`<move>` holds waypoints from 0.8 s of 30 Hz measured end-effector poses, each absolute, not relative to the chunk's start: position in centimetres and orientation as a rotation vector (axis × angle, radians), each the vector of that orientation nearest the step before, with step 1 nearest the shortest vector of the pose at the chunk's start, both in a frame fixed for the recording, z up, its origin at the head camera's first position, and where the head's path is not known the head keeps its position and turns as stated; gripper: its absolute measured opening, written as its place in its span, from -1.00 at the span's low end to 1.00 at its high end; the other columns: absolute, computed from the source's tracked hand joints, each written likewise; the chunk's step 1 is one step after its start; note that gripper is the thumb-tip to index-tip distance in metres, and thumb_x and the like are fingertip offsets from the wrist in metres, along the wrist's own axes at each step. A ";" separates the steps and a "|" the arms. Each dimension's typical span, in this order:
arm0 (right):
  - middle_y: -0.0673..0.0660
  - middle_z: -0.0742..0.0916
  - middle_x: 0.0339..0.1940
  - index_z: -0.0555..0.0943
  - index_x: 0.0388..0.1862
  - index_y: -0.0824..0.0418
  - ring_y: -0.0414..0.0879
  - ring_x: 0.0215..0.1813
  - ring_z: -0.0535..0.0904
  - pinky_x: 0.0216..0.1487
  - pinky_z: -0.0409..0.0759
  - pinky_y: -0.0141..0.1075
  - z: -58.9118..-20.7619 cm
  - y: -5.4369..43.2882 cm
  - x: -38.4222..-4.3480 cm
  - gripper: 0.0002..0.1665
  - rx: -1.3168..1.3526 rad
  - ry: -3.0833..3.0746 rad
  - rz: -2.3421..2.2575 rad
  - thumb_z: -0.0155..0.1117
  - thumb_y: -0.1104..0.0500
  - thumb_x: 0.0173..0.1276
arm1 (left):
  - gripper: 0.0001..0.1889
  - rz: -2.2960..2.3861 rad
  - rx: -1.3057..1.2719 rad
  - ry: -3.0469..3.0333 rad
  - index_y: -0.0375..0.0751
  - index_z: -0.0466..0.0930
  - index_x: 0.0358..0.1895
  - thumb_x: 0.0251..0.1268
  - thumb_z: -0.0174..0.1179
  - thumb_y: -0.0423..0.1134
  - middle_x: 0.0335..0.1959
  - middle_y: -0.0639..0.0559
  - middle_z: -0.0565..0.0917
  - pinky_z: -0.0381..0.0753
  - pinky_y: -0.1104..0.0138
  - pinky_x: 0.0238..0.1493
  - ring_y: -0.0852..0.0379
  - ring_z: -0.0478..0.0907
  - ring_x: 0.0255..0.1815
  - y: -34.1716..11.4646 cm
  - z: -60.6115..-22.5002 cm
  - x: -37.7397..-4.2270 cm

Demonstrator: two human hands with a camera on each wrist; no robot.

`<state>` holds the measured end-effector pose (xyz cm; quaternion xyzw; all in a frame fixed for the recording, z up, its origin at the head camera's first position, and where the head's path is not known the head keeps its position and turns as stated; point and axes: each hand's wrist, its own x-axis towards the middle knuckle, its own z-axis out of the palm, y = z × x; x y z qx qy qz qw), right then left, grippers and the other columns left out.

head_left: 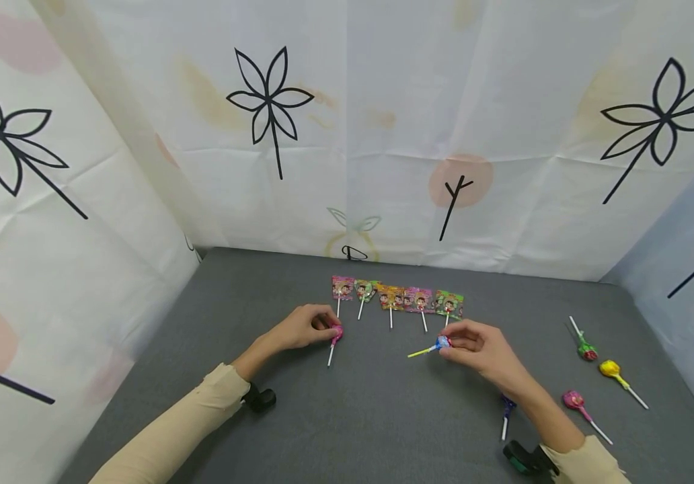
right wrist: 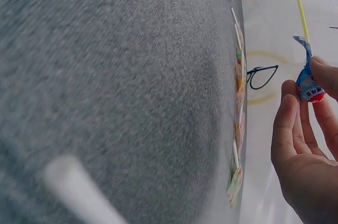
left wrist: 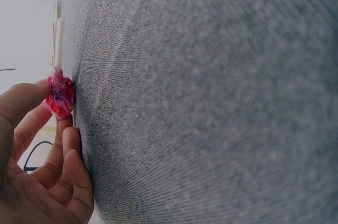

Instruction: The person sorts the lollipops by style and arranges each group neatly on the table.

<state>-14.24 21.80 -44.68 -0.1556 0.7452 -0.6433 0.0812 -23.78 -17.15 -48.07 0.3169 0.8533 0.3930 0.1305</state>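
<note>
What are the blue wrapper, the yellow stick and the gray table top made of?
The blue wrapper looks like thin, slightly shiny plastic film: it's crinkled and twisted around the stick. The yellow stick is probably smooth plastic, being straight and evenly colored, but paper is possible. The gray table top seems covered in dull woven cloth, since fine ribbed threads show.

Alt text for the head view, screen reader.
Left hand pinches a pink lollipop, right hand a blue one with a yellow stick, at a gray table. Beyond, a row of five flat-wrapped lollipops; four more at right.
</note>
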 end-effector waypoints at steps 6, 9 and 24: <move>0.35 0.69 -0.01 0.59 0.10 0.49 -0.03 -0.03 0.71 -0.11 0.65 -0.25 -44.4 21.1 -14.6 -0.60 -0.411 2.301 -1.868 0.44 0.32 0.36 | -0.86 1.140 0.914 2.476 -0.12 0.71 -0.07 0.41 0.35 -0.20 -0.20 0.12 0.68 0.58 0.27 -0.16 0.22 0.61 -0.26 -17.2 -48.1 -23.8; 0.34 0.67 0.04 0.58 0.13 0.49 -0.02 0.01 0.72 -0.07 0.64 -0.25 -44.5 20.8 -14.9 -0.58 -0.394 2.299 -1.869 0.43 0.32 0.37 | -0.86 1.137 0.914 2.475 -0.12 0.71 -0.07 0.41 0.35 -0.20 -0.20 0.12 0.68 0.58 0.27 -0.16 0.22 0.61 -0.26 -17.2 -48.1 -23.9; 0.37 0.63 0.12 0.54 0.20 0.53 -0.01 0.02 0.70 -0.05 0.63 -0.25 -44.9 18.6 -15.6 -0.53 -0.400 2.257 -1.896 0.39 0.33 0.40 | -0.86 1.130 0.908 2.469 -0.13 0.70 -0.06 0.42 0.33 -0.21 -0.19 0.11 0.68 0.57 0.27 -0.15 0.21 0.61 -0.24 -17.1 -47.8 -23.8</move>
